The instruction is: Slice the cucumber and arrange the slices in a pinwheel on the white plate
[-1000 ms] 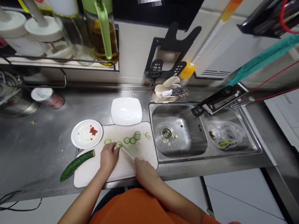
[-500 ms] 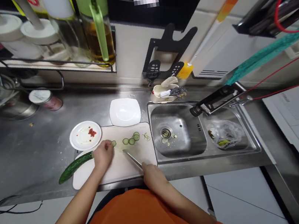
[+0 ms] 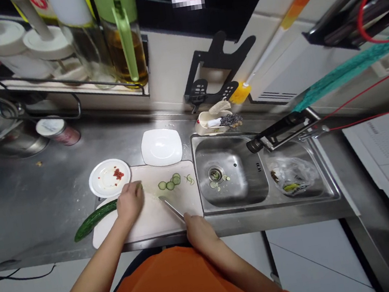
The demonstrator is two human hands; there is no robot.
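My left hand (image 3: 131,202) is closed at the upper left of the white cutting board (image 3: 155,222), fingertips pinched on a cucumber slice (image 3: 141,186) that is mostly hidden. Beside that hand lies the cucumber (image 3: 94,221), its far end resting past the board's left edge. My right hand (image 3: 199,230) grips a knife (image 3: 172,207) by its handle, with the blade pointing up and left over the board. Several cucumber slices (image 3: 170,185) lie near the board's top right, with thin peel scraps (image 3: 190,180) to their right.
Behind the board stand a round plate (image 3: 94,181) with red bits and a white squarish dish (image 3: 161,147). To the right is a sink (image 3: 238,193) with scraps by its drain and a plastic bag (image 3: 296,174) in the second basin. A metal pot (image 3: 22,142) and a can (image 3: 59,131) stand left.
My left hand has shifted slightly left, and the slice at its fingertips now shows less. My right hand and the knife have hardly moved.
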